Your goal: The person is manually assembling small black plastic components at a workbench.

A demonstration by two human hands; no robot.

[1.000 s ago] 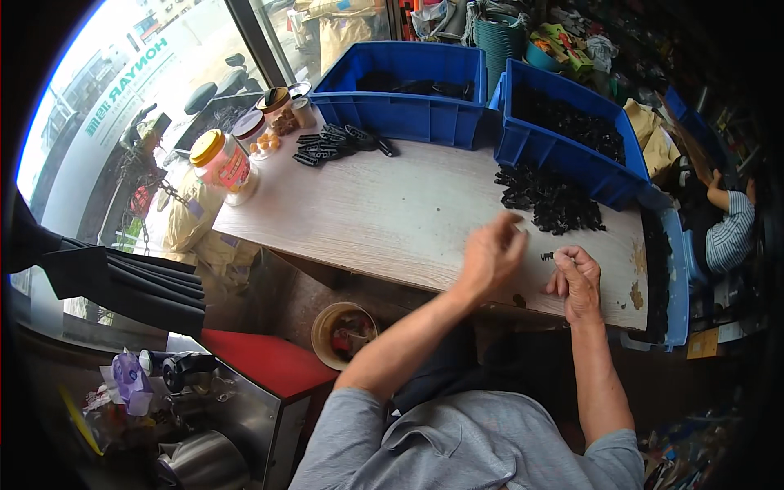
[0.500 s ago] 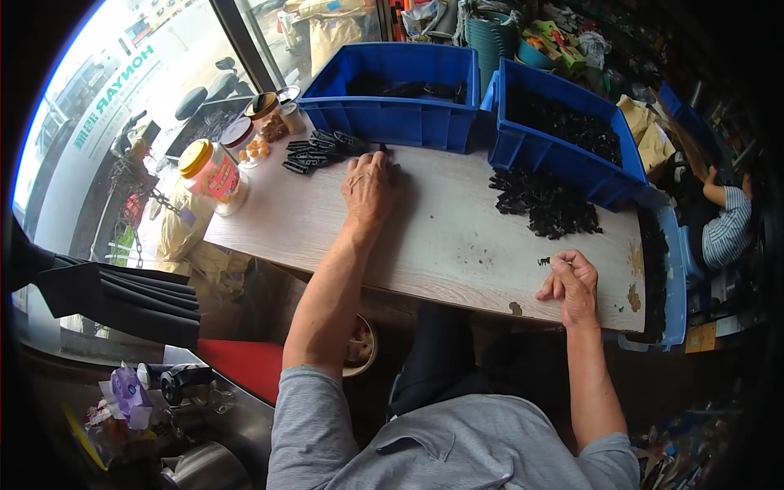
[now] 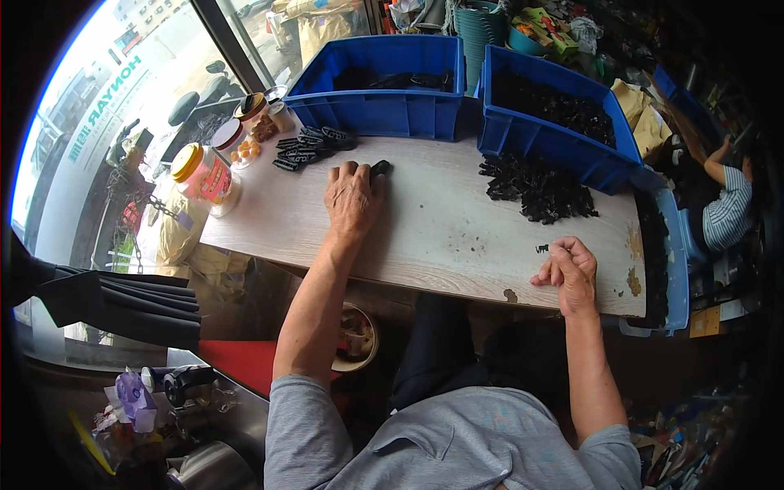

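Observation:
My left hand (image 3: 353,198) is on the table, back up, fingers curled. A dark oblong plastic piece (image 3: 380,168) sticks out between its thumb and index finger, partly hidden. Beyond that hand lies a pile of flat black plastic pieces with pale markings (image 3: 310,148). Near the table's right front, my right hand (image 3: 572,273) is closed in a pinch on a small black toothed part (image 3: 542,248). A heap of similar small black parts (image 3: 539,192) spreads on the table beyond it, in front of the right-hand bin.
Two blue bins (image 3: 376,114) (image 3: 555,155) with black parts stand along the far edge. Lidded jars (image 3: 204,180) line the left end. A lighter blue container (image 3: 676,278) adjoins the table's right end. Another person (image 3: 727,204) in a striped top is at the far right.
My left hand has drawn slightly back from the flat-piece pile, and the dark piece at its fingers shows more. The right hand keeps its pinch. The whole view has shifted slightly.

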